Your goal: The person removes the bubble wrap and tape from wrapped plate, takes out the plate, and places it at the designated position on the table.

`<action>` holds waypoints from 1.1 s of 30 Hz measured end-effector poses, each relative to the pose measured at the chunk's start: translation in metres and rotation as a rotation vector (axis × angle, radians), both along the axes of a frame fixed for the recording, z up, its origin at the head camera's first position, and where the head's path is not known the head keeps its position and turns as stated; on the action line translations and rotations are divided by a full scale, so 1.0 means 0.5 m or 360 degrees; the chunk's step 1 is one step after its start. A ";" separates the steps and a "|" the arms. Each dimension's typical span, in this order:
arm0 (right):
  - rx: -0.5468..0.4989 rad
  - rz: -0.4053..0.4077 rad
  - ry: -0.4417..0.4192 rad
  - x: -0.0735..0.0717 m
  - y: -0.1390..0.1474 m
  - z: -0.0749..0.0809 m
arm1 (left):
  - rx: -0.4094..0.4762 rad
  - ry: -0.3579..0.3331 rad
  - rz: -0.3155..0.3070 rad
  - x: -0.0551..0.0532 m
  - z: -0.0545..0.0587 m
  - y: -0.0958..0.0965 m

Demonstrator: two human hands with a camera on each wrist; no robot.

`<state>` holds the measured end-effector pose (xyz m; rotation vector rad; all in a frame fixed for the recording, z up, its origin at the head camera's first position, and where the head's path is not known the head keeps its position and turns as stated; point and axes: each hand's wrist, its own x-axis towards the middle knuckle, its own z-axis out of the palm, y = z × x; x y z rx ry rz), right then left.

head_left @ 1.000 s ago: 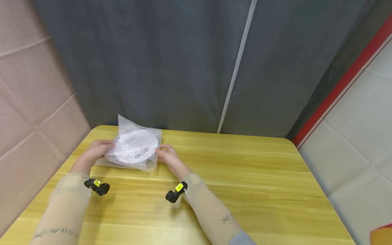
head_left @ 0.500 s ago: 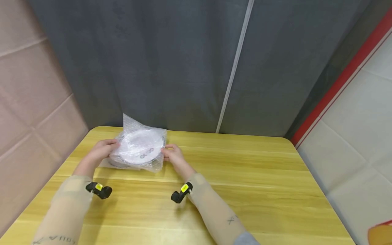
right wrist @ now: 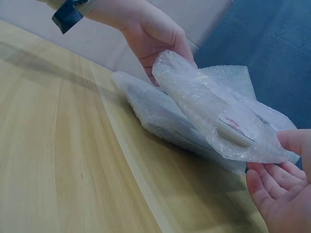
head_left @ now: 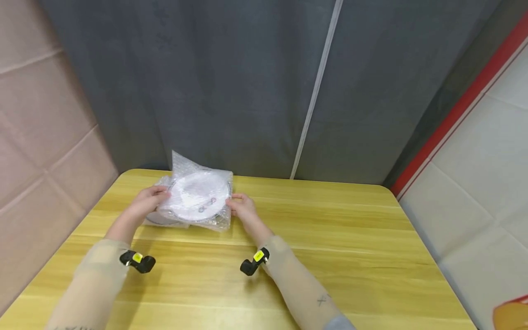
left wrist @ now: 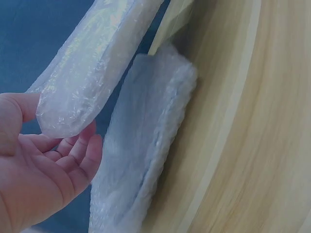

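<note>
A white plate in bubble wrap [head_left: 199,196], with a small printed mark on its face, is held between both hands at the back left of the table. My left hand [head_left: 145,204] pinches its left edge, thumb above and fingers beneath. On the opposite side, my right hand [head_left: 245,211] pinches the right edge the same way. Under it lies a second bubble-wrapped plate [left wrist: 141,141], flat on the table. In the right wrist view a gap shows between the upper bundle and this lower package [right wrist: 163,114], whose middle is hidden in the head view.
The wooden table [head_left: 330,247] stretches to the right and front. A dark grey curtain [head_left: 214,82] hangs along its back edge, and a pale panel wall [head_left: 49,137] stands at the left. An orange-and-red thing [head_left: 511,315] shows at the lower right corner.
Both hands have moved right with the upper wrapped plate. More of the lower wrapped plate now shows at its left.
</note>
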<state>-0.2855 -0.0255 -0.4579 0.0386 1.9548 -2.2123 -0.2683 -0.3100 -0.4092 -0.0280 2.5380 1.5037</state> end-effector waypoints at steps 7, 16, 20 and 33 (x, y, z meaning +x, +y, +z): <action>0.0043 -0.0040 0.0013 0.006 0.030 -0.001 | -0.0015 0.0042 -0.0015 0.006 0.001 0.032; 0.0099 -0.0045 0.0046 0.019 0.078 0.014 | 0.0040 0.0124 0.0014 0.011 0.000 0.076; 0.0124 -0.0043 0.0077 0.026 0.100 0.021 | 0.0033 0.0190 0.0027 0.015 -0.003 0.095; 0.0222 -0.0097 0.0120 0.055 0.175 0.033 | 0.0118 0.0250 0.0081 0.029 -0.009 0.168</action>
